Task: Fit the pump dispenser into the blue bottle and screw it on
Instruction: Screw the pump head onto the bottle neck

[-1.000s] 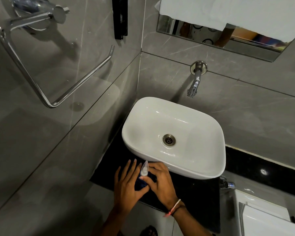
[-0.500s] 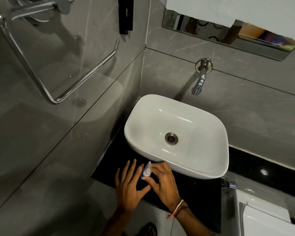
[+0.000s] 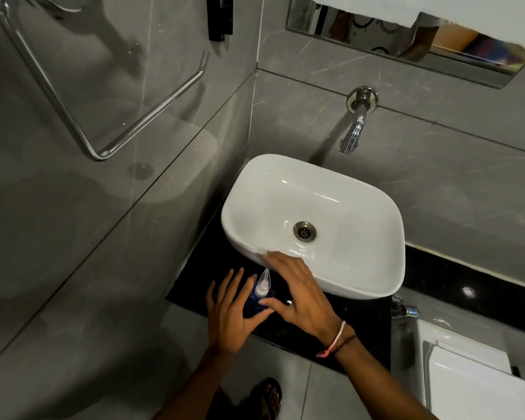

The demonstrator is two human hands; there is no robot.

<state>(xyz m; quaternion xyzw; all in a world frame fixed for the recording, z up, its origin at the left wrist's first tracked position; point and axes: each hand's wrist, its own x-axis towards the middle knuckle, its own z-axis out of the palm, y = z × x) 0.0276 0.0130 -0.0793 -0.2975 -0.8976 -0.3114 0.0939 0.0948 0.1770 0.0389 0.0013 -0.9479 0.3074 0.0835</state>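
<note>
The blue bottle [image 3: 251, 302] stands upright on the black counter [image 3: 358, 322] in front of the sink. The clear pump dispenser [image 3: 263, 282] sits on its neck, nozzle pointing away from me. My left hand [image 3: 228, 316] is against the bottle's left side, fingers straight and spread, with the bottle in the crook between index finger and thumb. My right hand [image 3: 299, 294] hovers just right of the pump with its fingers spread over the sink's front rim. Its thumb tip is close to the bottle's shoulder, and nothing is in its grasp.
A white basin [image 3: 373, 225] fills the counter behind the bottle, under a chrome wall tap [image 3: 352, 133]. The grey tiled wall with a towel ring [image 3: 103, 151] is close on the left. A white toilet cistern [image 3: 473, 380] stands at the lower right.
My right hand has let go of the pump; its fingers have opened and lifted toward the basin rim. The left hand stays by the bottle. The camera view shifted slightly downward.
</note>
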